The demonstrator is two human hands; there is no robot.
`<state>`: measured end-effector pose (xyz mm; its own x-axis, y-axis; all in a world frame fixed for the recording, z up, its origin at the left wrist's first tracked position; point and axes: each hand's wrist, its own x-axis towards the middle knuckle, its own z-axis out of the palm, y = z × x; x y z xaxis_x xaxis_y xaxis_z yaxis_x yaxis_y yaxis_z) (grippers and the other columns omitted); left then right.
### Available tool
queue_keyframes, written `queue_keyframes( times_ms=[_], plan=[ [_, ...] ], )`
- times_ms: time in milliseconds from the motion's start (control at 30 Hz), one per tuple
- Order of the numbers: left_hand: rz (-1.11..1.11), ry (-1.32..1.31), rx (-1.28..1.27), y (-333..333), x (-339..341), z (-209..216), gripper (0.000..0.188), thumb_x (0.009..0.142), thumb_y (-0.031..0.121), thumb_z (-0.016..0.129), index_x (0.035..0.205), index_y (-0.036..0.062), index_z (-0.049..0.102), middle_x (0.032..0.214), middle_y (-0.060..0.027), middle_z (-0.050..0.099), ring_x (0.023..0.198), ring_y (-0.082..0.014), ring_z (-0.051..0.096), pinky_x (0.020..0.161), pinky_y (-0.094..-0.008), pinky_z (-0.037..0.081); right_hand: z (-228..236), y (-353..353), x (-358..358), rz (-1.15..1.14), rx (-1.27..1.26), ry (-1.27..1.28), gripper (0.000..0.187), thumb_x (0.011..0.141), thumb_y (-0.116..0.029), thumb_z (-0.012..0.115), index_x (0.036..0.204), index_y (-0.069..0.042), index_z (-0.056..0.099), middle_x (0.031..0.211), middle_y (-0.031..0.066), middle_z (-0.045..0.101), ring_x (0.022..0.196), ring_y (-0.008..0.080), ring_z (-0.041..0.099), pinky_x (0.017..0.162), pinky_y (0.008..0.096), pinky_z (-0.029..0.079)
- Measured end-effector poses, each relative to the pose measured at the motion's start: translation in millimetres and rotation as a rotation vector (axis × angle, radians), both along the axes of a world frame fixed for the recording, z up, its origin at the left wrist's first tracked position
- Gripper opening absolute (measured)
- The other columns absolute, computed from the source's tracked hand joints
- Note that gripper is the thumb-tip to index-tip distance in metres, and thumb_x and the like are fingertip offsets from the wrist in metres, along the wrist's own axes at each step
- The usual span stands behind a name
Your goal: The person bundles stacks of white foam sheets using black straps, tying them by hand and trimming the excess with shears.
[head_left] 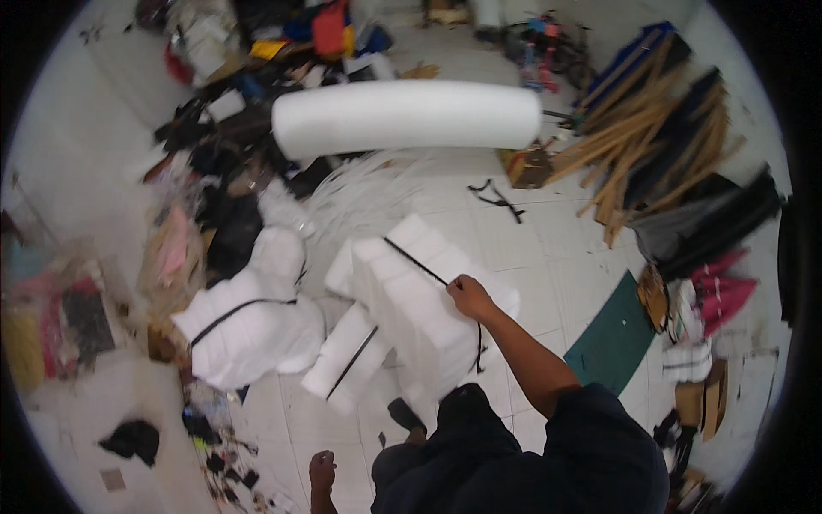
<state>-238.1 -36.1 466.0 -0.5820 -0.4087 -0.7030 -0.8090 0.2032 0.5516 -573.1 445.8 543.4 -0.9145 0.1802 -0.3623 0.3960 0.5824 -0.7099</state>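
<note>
Three strapped white bundles point(424, 300) at centre and centre left of the frame — one white roll point(407, 118), upper centre. One green sheet point(615, 338), right; wooden strips point(610, 143), upper right, overlap too much to count.

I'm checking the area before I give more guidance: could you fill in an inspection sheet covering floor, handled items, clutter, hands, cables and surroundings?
Surface: pale tiled floor, with scattered scraps.
Handled items: large white foam stack with a black strap across it; two smaller strapped bundles, a middle bundle and a left bundle, sit to its left.
Clutter: heap of bags and scraps at left; loose black strap and thin white strips on the floor.
Hands: right hand closed at the strap on the stack; left hand low, apart from the foam.
Cables: nothing seen.
Surroundings: white roll beyond; wooden strips and green sheet at right.
</note>
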Motion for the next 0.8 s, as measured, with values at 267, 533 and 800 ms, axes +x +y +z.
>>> queue_keyframes(
  times_ms=[267,533,800],
  plan=[
    [-0.460,-0.151,0.375,165.5,-88.9,-16.3,0.050,0.088,0.045,0.055,0.118,0.0055,0.052,0.099,-0.0086,0.060,0.084,-0.0205,0.060,0.067,-0.0321,0.047,133.2,134.1,235.5,-0.639,-0.866,0.021,0.014,0.086,-0.020,0.060,0.088,-0.005,0.059,0.074,0.0011,0.055,0.056,0.0064,0.048,0.043,0.0216,0.032],
    [-0.344,-0.338,1.442,448.0,-10.3,36.3,0.070,0.092,0.059,0.032,0.139,0.0074,0.036,0.136,-0.0142,0.046,0.122,-0.0356,0.047,0.099,-0.0537,0.042,90.3,217.4,485.1,-1.125,-0.968,0.332,0.048,0.086,-0.011,0.059,0.131,-0.010,0.043,0.076,0.0009,0.053,0.066,0.0106,0.050,0.057,0.0243,0.041],
    [-0.893,-0.530,1.176,678.1,132.8,52.5,0.059,0.095,0.051,0.033,0.139,0.0101,0.037,0.134,-0.0115,0.048,0.120,-0.0307,0.050,0.096,-0.0482,0.046,60.4,365.6,726.1,-1.426,-0.203,0.147,0.047,0.094,-0.039,0.046,0.110,0.002,0.061,0.103,0.0222,0.064,0.097,0.0322,0.060,0.086,0.0376,0.044]
  ],
)
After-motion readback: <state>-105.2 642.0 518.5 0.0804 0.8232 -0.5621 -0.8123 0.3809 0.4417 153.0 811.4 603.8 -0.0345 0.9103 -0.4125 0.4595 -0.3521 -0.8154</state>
